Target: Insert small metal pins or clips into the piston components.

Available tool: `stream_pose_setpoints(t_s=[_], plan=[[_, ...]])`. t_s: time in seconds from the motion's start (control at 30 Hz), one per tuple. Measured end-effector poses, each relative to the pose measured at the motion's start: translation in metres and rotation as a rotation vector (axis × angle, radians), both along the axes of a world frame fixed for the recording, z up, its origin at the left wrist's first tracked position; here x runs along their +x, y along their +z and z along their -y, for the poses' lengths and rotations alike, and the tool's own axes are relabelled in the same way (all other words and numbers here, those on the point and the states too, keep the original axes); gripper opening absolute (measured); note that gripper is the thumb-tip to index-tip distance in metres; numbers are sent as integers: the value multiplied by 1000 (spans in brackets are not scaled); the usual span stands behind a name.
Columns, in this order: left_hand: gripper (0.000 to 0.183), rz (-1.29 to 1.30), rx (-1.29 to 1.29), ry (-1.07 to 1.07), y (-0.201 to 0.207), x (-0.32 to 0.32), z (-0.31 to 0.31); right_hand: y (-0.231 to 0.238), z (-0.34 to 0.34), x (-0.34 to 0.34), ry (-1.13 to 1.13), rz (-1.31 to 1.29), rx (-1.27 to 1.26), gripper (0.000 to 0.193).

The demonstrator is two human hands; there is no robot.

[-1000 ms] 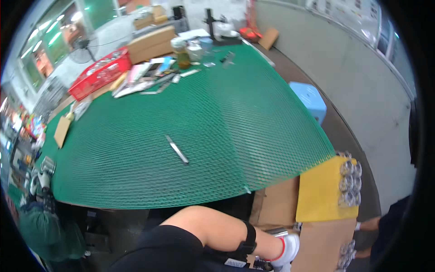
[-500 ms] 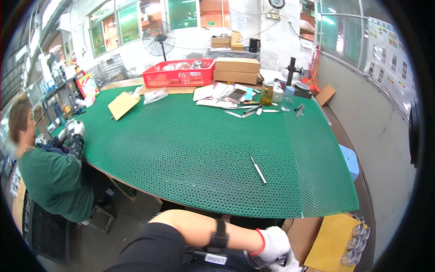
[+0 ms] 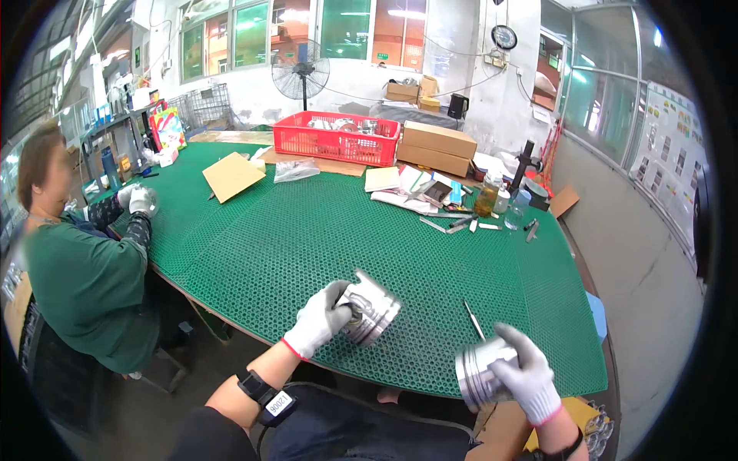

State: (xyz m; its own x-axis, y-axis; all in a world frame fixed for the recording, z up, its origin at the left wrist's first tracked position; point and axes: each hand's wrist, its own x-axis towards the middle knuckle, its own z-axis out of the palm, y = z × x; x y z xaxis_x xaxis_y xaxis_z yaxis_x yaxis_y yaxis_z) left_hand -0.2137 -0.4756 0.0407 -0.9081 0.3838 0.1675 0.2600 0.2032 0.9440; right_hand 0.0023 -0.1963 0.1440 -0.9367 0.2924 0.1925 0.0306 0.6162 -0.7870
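Head view, and I've got the green-topped desk spread wide, a red basket at its far side. 2 risks, I'd judge: the left piston could slip if its hold loosens, or the right piston could clip the desk's near edge if I swing low. Left piston sits tilted, just right of my left hand, thumb and fingers clamped on it. Right piston sits left of my right hand, which grips it. Smallest: a pen-like tool, just beyond.

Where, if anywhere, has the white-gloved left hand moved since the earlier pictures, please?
Yes: the left hand moved leftward and forward, judged against the green perforated mat.
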Motion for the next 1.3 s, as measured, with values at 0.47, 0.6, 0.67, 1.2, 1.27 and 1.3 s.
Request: stream_pose_setpoints(t_s=[0.47, 0.6, 0.67, 1.2, 1.27, 1.3], plan=[[36, 70, 147, -38, -119, 26, 21, -50, 4, -220, 350, -233, 872, 24], [30, -13, 162, -36, -79, 31, 24, -73, -54, -182, 70, -170, 853, 24], [32, -85, 304, -8, -82, 27, 21, -86, -79, -155, -2, 188, 860, 29], [46, -1264, -427, 281, 2, 18, 5, -97, -66, -54, -169, 52, -469, 42], [57, -717, -238, 395, -51, 14, 15, -108, -56, -20, -102, 53, -806, 48], [55, -502, -50, 341, -49, 16, 5, -117, -51, 0, 19, 123, -832, 49]])
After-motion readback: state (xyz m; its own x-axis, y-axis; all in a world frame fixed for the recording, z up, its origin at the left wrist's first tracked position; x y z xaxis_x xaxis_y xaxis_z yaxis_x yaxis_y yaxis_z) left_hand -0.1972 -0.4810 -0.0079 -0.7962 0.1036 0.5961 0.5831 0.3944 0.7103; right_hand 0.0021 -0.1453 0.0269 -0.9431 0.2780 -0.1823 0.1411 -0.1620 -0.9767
